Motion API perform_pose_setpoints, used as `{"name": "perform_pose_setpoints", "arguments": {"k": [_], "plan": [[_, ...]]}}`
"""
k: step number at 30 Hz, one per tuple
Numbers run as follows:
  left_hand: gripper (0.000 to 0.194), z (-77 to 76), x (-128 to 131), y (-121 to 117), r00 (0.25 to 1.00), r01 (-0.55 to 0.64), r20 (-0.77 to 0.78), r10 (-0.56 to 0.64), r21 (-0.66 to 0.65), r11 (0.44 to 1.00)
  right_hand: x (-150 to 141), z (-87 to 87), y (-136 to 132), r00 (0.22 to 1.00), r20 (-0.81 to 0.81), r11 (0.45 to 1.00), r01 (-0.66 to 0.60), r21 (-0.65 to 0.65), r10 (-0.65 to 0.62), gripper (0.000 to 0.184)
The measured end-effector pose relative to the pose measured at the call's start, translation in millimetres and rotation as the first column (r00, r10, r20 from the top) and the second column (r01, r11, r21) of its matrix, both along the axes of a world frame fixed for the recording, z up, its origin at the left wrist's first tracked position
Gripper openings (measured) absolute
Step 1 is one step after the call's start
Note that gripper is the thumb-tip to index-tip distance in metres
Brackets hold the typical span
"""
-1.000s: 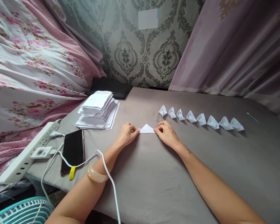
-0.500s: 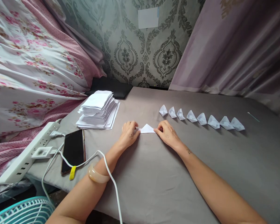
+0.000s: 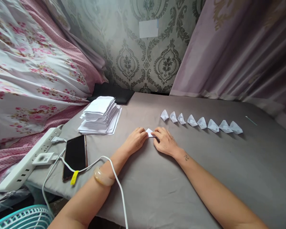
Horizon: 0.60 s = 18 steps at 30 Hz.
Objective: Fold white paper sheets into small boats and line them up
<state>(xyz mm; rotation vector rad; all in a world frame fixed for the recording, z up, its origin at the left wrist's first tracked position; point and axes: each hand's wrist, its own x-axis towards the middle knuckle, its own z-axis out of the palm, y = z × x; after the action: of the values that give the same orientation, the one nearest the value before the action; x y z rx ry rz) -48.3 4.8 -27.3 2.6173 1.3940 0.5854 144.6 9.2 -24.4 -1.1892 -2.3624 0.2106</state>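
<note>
A small folded white paper (image 3: 149, 132) lies on the grey tablecloth, its pointed top showing between my hands. My left hand (image 3: 136, 140) grips its left side with fingers bent together. On the right side, my right hand (image 3: 165, 140) presses thumb and fingers onto the paper. Both hands cover much of it, so only the middle peak and part of the lower edge show. To the right of my hands stand several white paper boats (image 3: 192, 120) in a slanting row.
At left is a stack of white paper sheets (image 3: 101, 116), with a phone (image 3: 75, 156) and power strip (image 3: 26, 162) nearer me. A white cable (image 3: 120, 187) crosses my left forearm. A cotton swab (image 3: 251, 120) lies far right. A teal fan (image 3: 23, 219) stands lower left.
My hands have moved closer together over the folded paper, covering more of it. The fingers of both hands now reach further onto it. The view has shifted slightly.
</note>
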Motion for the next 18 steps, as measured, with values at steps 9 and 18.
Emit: {"name": "perform_pose_setpoints", "arguments": {"k": [9,18], "plan": [[0.029,20.5,6,-9,0.897,-0.153,0.408,0.168,-0.068,0.986,-3,18.9,14,0.825,-0.543,0.944,-0.033,-0.328,-0.159,0.017],[0.030,38.9,23,-27,0.439,0.236,0.804,0.402,-0.534,0.812,-5,52.4,-2,0.437,-0.813,0.755,-0.356,-0.550,-0.386,0.024]]}}
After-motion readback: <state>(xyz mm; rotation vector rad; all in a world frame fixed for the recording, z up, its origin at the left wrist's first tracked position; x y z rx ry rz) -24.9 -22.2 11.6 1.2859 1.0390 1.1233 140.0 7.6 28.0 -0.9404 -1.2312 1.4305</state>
